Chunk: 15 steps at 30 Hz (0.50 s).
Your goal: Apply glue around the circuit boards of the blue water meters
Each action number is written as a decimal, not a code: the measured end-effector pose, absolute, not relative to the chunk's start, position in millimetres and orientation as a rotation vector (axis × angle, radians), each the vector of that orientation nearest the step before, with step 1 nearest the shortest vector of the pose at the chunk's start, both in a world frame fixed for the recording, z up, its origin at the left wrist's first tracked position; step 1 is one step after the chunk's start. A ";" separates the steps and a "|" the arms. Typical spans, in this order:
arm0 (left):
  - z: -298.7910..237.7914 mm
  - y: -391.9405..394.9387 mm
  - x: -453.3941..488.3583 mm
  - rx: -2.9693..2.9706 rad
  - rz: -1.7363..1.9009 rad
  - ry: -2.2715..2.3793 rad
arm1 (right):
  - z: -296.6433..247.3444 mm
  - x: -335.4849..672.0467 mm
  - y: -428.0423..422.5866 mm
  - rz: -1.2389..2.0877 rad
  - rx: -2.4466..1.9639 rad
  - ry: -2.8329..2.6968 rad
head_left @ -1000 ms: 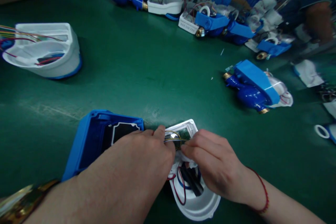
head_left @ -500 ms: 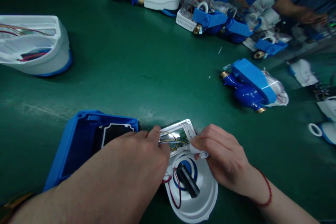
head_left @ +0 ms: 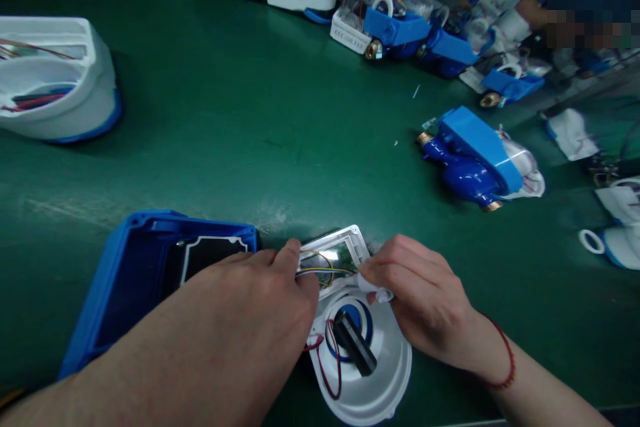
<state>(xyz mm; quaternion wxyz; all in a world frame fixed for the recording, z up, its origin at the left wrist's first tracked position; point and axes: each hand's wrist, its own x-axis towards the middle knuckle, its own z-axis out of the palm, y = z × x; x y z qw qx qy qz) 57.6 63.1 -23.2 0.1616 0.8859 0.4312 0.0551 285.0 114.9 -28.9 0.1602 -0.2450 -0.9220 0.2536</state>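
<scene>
A white plastic meter housing (head_left: pixel 395 373) lies in front of me. Its rectangular end holds a circuit board (head_left: pixel 343 257) with yellow, white and dark wires (head_left: pixel 327 271) over it. Its round end holds a black cylinder (head_left: pixel 356 345), with red and black leads beside it. My left hand (head_left: pixel 265 293) is closed at the housing's left edge; the wires emerge between finger and thumb, though the fingertips are partly hidden. My right hand (head_left: pixel 423 297) pinches a small white tube-like piece (head_left: pixel 373 285) beside the board; its exact kind is unclear.
An open blue box (head_left: pixel 95 307) stands left, partly behind my left forearm. Another white housing (head_left: pixel 97 90) is at far left. A blue meter with brass ends (head_left: pixel 467 173) lies right. Several more meters (head_left: pixel 397 27) line the back, where a person's arm (head_left: pixel 533 13) shows.
The whole view has shifted slightly, so things appear a little further left. Both hands keep their places at the housing, with no clear change in grip.
</scene>
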 end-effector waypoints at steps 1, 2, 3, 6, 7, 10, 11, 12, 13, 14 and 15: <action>-24.0 62.6 57.6 2.523 0.143 1.252 | -28.5 286.4 115.2 0.718 -0.697 -2.638; -25.0 62.2 57.8 2.525 0.152 1.268 | -28.2 288.0 115.6 0.714 -0.697 -2.641; -26.0 62.0 58.0 2.533 0.183 1.265 | -28.0 289.8 116.0 0.709 -0.700 -2.646; -28.4 62.4 59.0 2.555 0.269 1.248 | -27.7 295.7 116.8 0.682 -0.699 -2.660; -28.9 62.5 59.2 2.551 0.263 1.259 | -27.5 297.5 116.7 0.667 -0.696 -2.661; -29.9 62.2 59.1 2.555 0.233 1.286 | -26.4 300.4 116.1 0.608 -0.687 -2.655; -30.1 61.8 58.9 2.559 0.241 1.283 | -25.9 300.5 115.9 0.588 -0.685 -2.656; -30.2 61.3 58.5 2.562 0.251 1.277 | -25.3 300.4 115.9 0.576 -0.684 -2.660; -30.3 60.7 58.2 2.565 0.259 1.279 | -24.8 300.1 116.1 0.564 -0.680 -2.665; -30.4 60.1 57.8 2.568 0.269 1.282 | -24.4 299.8 116.4 0.554 -0.679 -2.670; -30.6 59.6 57.6 2.572 0.276 1.290 | -24.1 299.5 116.9 0.549 -0.682 -2.675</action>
